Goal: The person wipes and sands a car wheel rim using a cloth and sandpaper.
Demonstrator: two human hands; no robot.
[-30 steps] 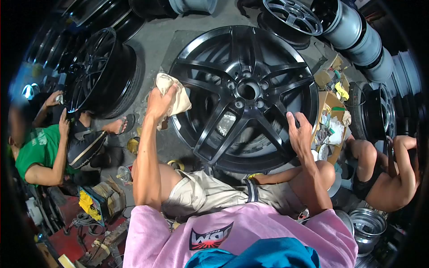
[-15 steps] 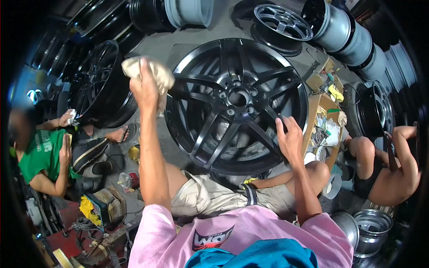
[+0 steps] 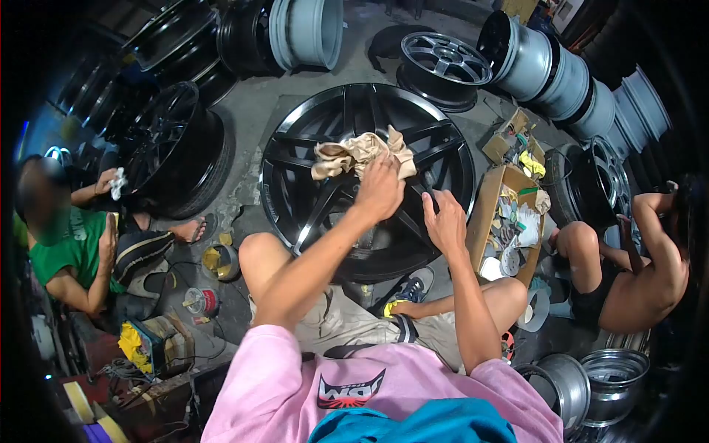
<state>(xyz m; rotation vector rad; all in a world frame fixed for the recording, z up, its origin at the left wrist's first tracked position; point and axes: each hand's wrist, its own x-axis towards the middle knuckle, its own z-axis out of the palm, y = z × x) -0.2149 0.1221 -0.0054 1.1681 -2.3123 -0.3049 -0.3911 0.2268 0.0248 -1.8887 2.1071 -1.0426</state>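
A black multi-spoke wheel rim with a shiny edge lies face up on the floor in front of me. My left hand is closed on a crumpled beige cloth, which lies over the hub and hides the middle of the wheel. Toward the wheel's right side, my right hand has its fingers partly stretched and apart at a spoke. Nothing shows in that hand, and I cannot tell how firmly it touches the rim.
To the right stands a cardboard box of mixed supplies. A silver-spoked wheel and stacked grey rims are behind. A person in a green shirt sits left, another person right. A tin can stands at left.
My left hand has swung the cloth from the air at the left down onto the wheel's centre. The right hand stays by the wheel's right side. The camera view has shifted slightly.
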